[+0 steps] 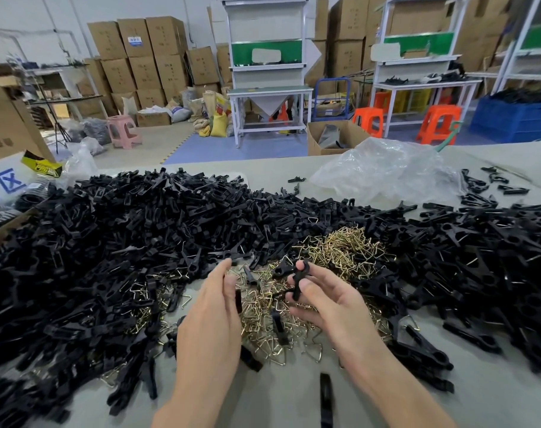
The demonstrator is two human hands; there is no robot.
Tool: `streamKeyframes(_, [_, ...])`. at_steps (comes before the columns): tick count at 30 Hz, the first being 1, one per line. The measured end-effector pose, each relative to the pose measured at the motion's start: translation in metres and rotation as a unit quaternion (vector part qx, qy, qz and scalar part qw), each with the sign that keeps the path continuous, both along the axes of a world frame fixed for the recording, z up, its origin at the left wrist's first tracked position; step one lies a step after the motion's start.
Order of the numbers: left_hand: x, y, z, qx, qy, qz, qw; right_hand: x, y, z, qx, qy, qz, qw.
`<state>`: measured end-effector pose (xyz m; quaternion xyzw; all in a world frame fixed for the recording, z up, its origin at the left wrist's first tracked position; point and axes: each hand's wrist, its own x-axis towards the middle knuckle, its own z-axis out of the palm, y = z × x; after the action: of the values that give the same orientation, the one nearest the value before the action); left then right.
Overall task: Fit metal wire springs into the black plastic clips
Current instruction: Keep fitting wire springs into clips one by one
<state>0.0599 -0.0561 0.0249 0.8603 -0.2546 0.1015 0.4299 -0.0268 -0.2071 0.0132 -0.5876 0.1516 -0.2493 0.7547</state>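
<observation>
A wide heap of black plastic clips (145,230) covers the grey table (281,403) from left to right. Brass-coloured wire springs (346,248) lie in a pile at the middle, spreading under both hands. My right hand (327,301) pinches a black clip piece (300,279) between thumb and fingers, held upright above the springs. My left hand (213,316) hovers beside it, back towards the camera, with a dark clip piece (238,299) at its fingers. A single clip (325,393) lies on the table in front of my wrists.
A crumpled clear plastic bag (386,171) lies at the table's far right. A cardboard box (3,125) stands at the left edge. Beyond the table are workbenches (269,97), stacked cartons (145,57), orange stools (439,122) and a blue crate (513,118).
</observation>
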Motion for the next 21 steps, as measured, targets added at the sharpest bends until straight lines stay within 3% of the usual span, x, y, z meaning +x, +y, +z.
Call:
streamKeyframes(4, [-0.003,-0.007,0.000,-0.099,0.130,-0.092,0.982,0.001,0.000,-0.002,-0.008,-0.001,0.003,1.000])
streamKeyframes(9, [-0.010,-0.015,0.001,-0.203,0.180,-0.151,0.950,0.000,0.002,-0.001,-0.037,-0.001,0.025,0.999])
streamKeyframes(17, [0.003,-0.015,-0.011,-0.258,0.278,-0.138,0.915,0.000,0.006,-0.003,-0.101,0.017,0.044,0.994])
streamKeyframes(21, [0.003,-0.013,-0.011,-0.259,0.280,-0.140,0.914,0.001,0.006,-0.004,-0.125,0.024,0.040,0.991])
